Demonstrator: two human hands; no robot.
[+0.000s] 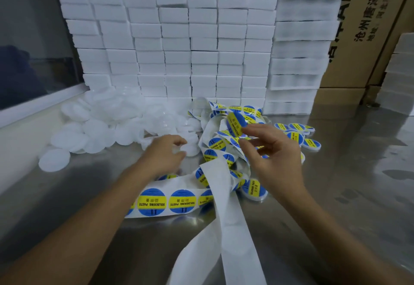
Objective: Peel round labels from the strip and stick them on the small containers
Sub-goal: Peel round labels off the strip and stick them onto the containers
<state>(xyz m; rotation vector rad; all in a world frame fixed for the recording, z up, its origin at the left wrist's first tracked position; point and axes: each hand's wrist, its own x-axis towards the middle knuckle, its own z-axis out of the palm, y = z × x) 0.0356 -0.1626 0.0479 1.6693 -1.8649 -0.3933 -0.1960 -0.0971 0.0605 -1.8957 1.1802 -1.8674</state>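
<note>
Fingertips (243,130) of the right hand (275,157) pinch a peeled round label (235,123), blue with a yellow band, held up at about one o'clock above the tangled strip (177,201). At eleven o'clock the left hand (167,150) curls its fingers around a small white container (190,149) at the near edge of the unlabelled pile (100,128), so both hands are grasping, neither released. The label hangs just above loops of backing paper (230,228), and my worry is that its sticky side may catch on that paper or fold onto itself if lowered carelessly; it could also land off-centre or wrinkled on the lid, since the container is small and partly hidden by the hand. Finished containers (300,134) with labels on top lie at two o'clock, and another labelled one (255,190) sits near the right wrist, half under the strip. All the containers look closed, so whether anything is inside cannot be told. White blocks (179,45) are stacked at twelve o'clock on the metal table (347,195).
</note>
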